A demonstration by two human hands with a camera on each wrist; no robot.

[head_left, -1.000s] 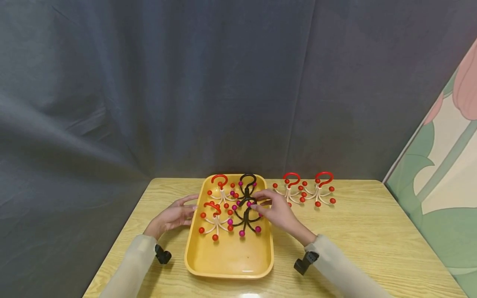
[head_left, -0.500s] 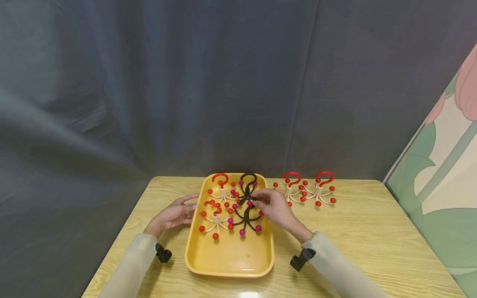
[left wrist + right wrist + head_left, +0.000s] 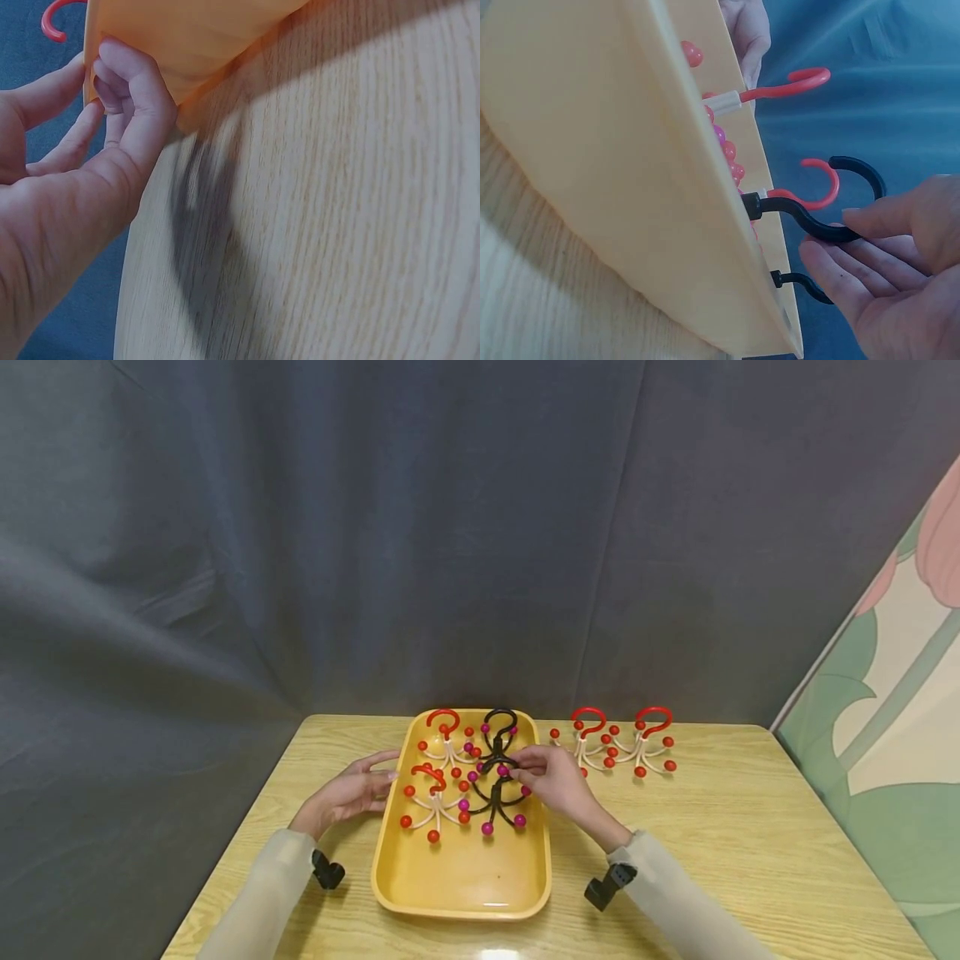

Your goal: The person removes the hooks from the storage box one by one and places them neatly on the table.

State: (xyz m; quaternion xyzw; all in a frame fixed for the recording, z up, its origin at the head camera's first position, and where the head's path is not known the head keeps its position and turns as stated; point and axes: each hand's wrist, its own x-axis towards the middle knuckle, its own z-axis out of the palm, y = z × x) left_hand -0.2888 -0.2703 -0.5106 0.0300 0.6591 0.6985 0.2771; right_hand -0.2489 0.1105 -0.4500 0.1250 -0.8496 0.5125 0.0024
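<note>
Near black hanger (image 3: 495, 797), its curved legs tipped with magenta balls, is in the right half of the yellow tray (image 3: 465, 881). Your right grip (image 3: 558, 782) pinches its hook between thumb and fingers. Your left grip (image 3: 348, 795) touches the tray's left wall at the rim, fingers bent; you cannot tell whether they clasp the rim or only lean on it. Just behind the piece you hold is the far black hanger (image 3: 497, 746). To your left of these, also in the tray, are the near red-hooked hanger (image 3: 437, 803) and the far red-hooked hanger (image 3: 447, 750), both white-legged with red balls. Your tray sits on the wood-grained surface (image 3: 712, 860). To its right, you have the left outer hanger (image 3: 581, 747) and the right outer hanger (image 3: 641, 747), red-hooked too, side by side before the dark curtain (image 3: 450, 543).
</note>
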